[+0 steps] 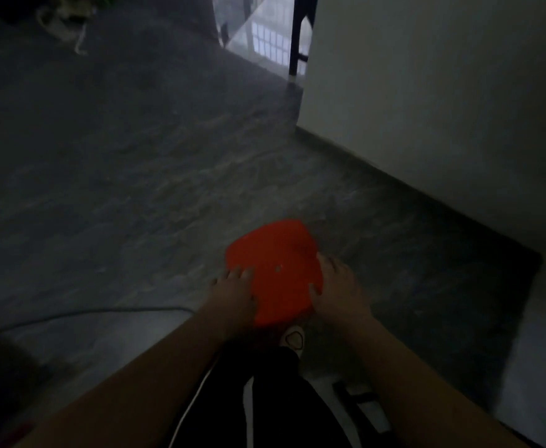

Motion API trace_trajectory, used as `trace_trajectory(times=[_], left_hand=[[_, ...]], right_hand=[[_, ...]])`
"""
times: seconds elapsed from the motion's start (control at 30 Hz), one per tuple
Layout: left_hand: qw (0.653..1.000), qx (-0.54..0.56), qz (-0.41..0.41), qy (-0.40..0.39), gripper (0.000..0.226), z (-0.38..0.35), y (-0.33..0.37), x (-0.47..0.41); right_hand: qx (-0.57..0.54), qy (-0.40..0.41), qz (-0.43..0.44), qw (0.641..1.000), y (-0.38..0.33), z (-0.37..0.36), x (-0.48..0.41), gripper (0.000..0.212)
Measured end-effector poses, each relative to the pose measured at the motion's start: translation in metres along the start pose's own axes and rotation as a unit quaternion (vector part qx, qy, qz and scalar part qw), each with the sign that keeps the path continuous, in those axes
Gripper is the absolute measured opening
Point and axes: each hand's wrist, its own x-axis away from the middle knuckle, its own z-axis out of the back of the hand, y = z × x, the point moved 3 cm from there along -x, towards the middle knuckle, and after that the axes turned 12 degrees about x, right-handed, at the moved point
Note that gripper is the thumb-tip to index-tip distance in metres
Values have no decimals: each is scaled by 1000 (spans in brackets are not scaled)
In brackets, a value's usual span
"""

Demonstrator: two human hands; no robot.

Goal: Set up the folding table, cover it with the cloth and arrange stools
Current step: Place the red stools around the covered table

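A red plastic stool (276, 270) shows its square seat from above, low in the middle of the dim head view. My left hand (232, 294) grips the seat's left edge, thumb on top. My right hand (336, 286) grips its right edge, fingers curled over the rim. The stool's legs are hidden under the seat. The folding table and the cloth are not in view.
A white wall (426, 108) with a dark skirting runs along the right. A grey cable (81, 315) lies across the grey floor at the left. A dark furniture leg (295, 37) stands at the far doorway. My shoe (292, 339) is just under the stool.
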Motion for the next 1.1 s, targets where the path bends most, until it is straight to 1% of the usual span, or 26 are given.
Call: trace_trajectory(times=[0.1, 0.2, 0.27, 0.37, 0.43, 0.47, 0.53, 0.63, 0.73, 0.8, 0.87, 0.93, 1.0, 1.1], left_hand=[[997, 55, 57, -14, 75, -43, -22, -51], [983, 128, 130, 6, 85, -86, -47, -90], [969, 176, 173, 33, 92, -109, -61, -109], [935, 270, 220, 62, 95, -134, -82, -136], [910, 339, 227, 68, 96, -145, -91, -148], [904, 357, 225, 70, 98, -149, -93, -151], [905, 356, 220, 75, 105, -155, -93, -154], [905, 349, 224, 98, 111, -160, -88, -156], [890, 375, 239, 99, 110, -153, -89, -155], [891, 371, 236, 112, 108, -142, -94, -150], [897, 356, 228, 132, 104, -124, -102, -142], [897, 350, 227, 146, 100, -100, -111, -129], [888, 362, 232, 164, 98, -69, -120, -112], [875, 362, 247, 205, 95, -12, -134, -75]], right_hand=[[-4, -25, 0, 1000, 14, -41, -56, 69], [7, -28, -2, 1000, 27, -83, -109, 71], [11, -27, -9, 1000, 35, -111, -139, 75], [-21, -45, -58, 997, 48, -141, -174, 85], [-56, -62, -79, 993, 54, -156, -189, 95], [-76, -71, -82, 991, 56, -163, -194, 99], [-101, -74, -89, 988, 56, -174, -199, 104], [-104, -54, -107, 987, 53, -180, -197, 105], [-96, -58, -112, 987, 44, -176, -193, 104], [-84, -48, -115, 989, 31, -167, -189, 102], [-66, -19, -110, 992, 9, -151, -182, 99], [-37, 29, -92, 995, -20, -128, -173, 97], [-8, 64, -73, 995, -53, -101, -161, 95], [5, 75, -61, 995, -114, -58, -138, 97]])
